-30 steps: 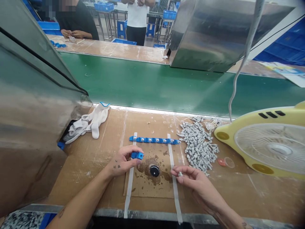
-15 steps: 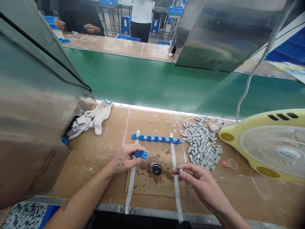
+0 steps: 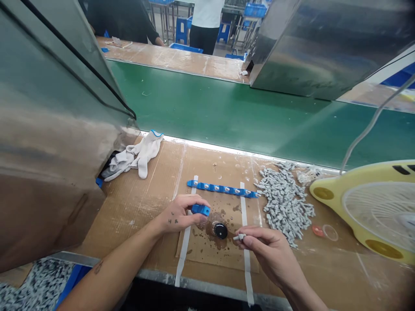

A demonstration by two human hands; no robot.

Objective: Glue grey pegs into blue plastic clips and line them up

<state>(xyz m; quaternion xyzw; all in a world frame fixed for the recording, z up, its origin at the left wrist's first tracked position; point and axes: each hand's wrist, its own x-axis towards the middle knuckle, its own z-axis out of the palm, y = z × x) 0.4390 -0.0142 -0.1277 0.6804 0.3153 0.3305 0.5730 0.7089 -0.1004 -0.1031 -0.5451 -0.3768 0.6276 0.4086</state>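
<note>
Between thumb and fingers, my left hand [image 3: 183, 212] grips a small blue plastic block [image 3: 201, 210] with a hole in its end. My right hand [image 3: 266, 246] pinches a small grey plastic piece [image 3: 240, 237], its narrow end pointing left. A round black-topped container [image 3: 221, 230] sits on the wet-spotted cardboard between both hands. Beyond them lies a row of blue blocks [image 3: 221, 189], several with light pieces set in them. To the right of that row spreads a heap of grey pieces [image 3: 287, 203].
White gloves [image 3: 142, 153] lie at the left beside a metal housing [image 3: 65, 129]. A yellow fan [image 3: 372, 207] stands on the right, near a small red-and-clear lid [image 3: 324, 232]. A green conveyor belt [image 3: 194, 108] runs behind the bench. A person in dark clothing [image 3: 119, 19] is across it.
The grey piece in my right hand now sticks out further from the fingertips, pointing left. My left hand keeps its grip on the blue block. The whole view has shifted slightly.
</note>
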